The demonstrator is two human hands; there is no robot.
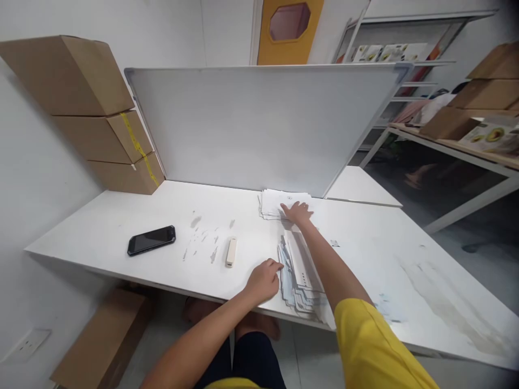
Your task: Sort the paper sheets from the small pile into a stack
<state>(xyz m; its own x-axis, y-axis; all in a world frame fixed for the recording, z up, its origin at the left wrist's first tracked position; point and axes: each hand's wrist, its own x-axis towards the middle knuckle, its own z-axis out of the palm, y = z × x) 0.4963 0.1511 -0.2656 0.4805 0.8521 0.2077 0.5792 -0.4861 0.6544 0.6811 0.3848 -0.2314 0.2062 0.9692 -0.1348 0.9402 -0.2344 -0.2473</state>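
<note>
"While the table [101, 213] takes up much of the view, what is hard to see?"

"The board [259, 124] along its far side hides the lower part of a yellow door [290, 51]. At the back right, cartons [486, 94] block most of another person [436, 111]; only blurred parts show."

"And the stacks?"

"The near stack [298, 265], by the table's front edge, is partly covered by the right forearm, and its print is too soft to read. The far stack [279, 202] lies just in front of the board, its right part under the right hand [298, 212]."

"How are the arms held?"

"The right one, in a yellow sleeve, reaches forward across the near stack's right side. Its hand is palm down on the far stack, fingers spread and loose."

"The left?"

"It comes up from the bottom edge, which cuts it off. The left hand [263, 278] points its index finger at the near stack's left edge, the other fingers curled. I can't tell whether it pinches a sheet or merely touches."

"Anything smaller?"

"A dark phone [152, 240] lies aslant toward the left, and a cream stick [231, 252] lies between it and the left hand."
</note>
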